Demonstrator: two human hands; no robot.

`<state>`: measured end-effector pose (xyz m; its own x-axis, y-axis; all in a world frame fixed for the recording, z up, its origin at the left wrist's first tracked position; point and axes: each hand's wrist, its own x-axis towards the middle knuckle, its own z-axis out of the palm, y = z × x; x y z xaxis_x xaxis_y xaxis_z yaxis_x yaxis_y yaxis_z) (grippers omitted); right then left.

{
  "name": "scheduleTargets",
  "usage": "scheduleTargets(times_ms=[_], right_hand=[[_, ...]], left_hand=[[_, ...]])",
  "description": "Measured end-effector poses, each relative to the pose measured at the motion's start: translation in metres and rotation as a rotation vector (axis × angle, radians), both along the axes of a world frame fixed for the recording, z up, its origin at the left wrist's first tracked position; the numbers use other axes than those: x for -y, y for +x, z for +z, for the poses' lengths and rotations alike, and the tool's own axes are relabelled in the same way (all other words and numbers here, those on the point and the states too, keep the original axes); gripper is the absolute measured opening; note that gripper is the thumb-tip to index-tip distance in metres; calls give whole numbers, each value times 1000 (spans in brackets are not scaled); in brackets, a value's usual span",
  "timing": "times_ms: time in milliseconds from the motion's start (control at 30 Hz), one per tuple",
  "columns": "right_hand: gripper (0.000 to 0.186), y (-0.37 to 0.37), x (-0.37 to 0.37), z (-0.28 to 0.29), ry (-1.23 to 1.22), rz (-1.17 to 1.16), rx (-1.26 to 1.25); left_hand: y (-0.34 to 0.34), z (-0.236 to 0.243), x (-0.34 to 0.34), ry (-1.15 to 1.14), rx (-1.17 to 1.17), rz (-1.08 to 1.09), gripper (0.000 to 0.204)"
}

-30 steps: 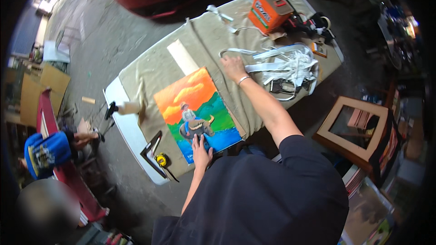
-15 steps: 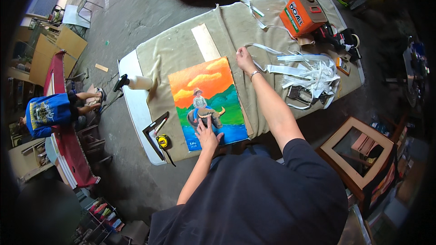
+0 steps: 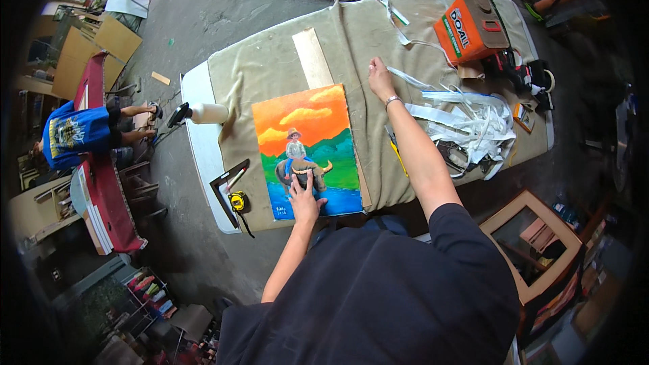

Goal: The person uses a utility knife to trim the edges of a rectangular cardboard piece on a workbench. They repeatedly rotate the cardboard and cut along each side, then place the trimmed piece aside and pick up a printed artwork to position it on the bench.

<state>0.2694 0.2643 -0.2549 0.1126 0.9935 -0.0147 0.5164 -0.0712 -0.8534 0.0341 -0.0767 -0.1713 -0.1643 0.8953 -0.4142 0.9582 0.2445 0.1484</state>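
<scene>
1. My left hand [image 3: 305, 197] lies flat, fingers spread, on the lower part of the painting [image 3: 307, 149], holding nothing; the pressure seems meant to keep it from sliding.
2. The painting lies face up on the olive cloth [image 3: 270, 67] that pads the desk [image 3: 203, 155].
3. My right hand [image 3: 380, 80] rests open on the cloth just past the painting's top right corner, beside the wooden slat [image 3: 312, 57].
4. White strips [image 3: 473, 122] are heaped to the right; a tape measure [image 3: 237, 201] and square [image 3: 226, 186] sit at the left edge.
</scene>
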Motion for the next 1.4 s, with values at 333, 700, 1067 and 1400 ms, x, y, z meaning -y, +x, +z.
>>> scheduleTargets(times_ms=[333, 700, 1067, 1400], right_hand=[[14, 61, -96, 12, 254, -287, -43], [20, 159, 27, 100, 120, -186, 278], [19, 226, 225, 94, 51, -457, 510], [35, 8, 360, 62, -419, 29, 12]], left_hand=[[5, 1, -7, -31, 1, 39, 110], [2, -2, -2, -89, 40, 114, 110], [-2, 6, -4, -118, 11, 17, 106], [-123, -22, 27, 273, 302, 409, 73]])
